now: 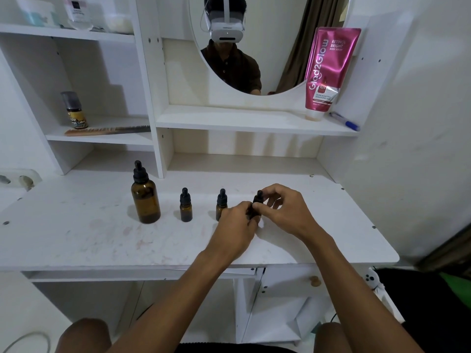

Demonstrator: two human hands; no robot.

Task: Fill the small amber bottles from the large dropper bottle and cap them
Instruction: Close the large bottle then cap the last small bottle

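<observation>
bench edge nearest, open surface near-left | left hand fingers grip small bottle low, right hand fingers pinch its cap | judged light, stiff, slick, breakable glass: hold body, turn cap | left: two capped bottles close, big bottle beyond; shelf overhangs far

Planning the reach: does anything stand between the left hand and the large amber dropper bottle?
Yes: the middle small amber bottle, beside the left hand, and the leftmost small amber bottle both stand between it and the large amber dropper bottle.
</observation>
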